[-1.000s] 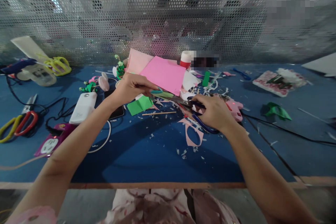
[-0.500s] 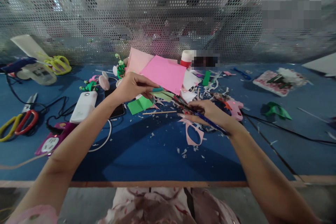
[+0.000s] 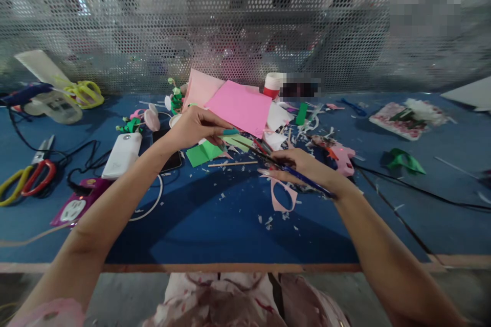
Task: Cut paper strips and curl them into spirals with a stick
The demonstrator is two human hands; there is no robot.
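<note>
My left hand [image 3: 197, 127] reaches over the middle of the table, closed in a pinch on a small teal piece [image 3: 230, 132], perhaps paper. In my right hand [image 3: 293, 162] is a pair of scissors [image 3: 261, 152], whose blades point left toward the teal piece. I cannot tell whether the blades touch it. A long dark blue shaft [image 3: 310, 182] runs from the right palm along the wrist. Behind the hands lies a bright pink sheet [image 3: 241, 107]. Below the left hand are a folded green paper [image 3: 205, 153] and a thin wooden stick [image 3: 232, 164].
At left are red-and-yellow-handled scissors [image 3: 38, 171], a white device [image 3: 123, 157], a purple power strip [image 3: 82, 199] and a glue gun [image 3: 28, 93]. A pink cutout [image 3: 284, 205] and paper scraps lie before the right hand. Behind stands a perforated metal screen [image 3: 230, 25].
My right hand and the scissors have shifted slightly left, and the blade tips sit nearer the teal piece. My left hand has hardly moved.
</note>
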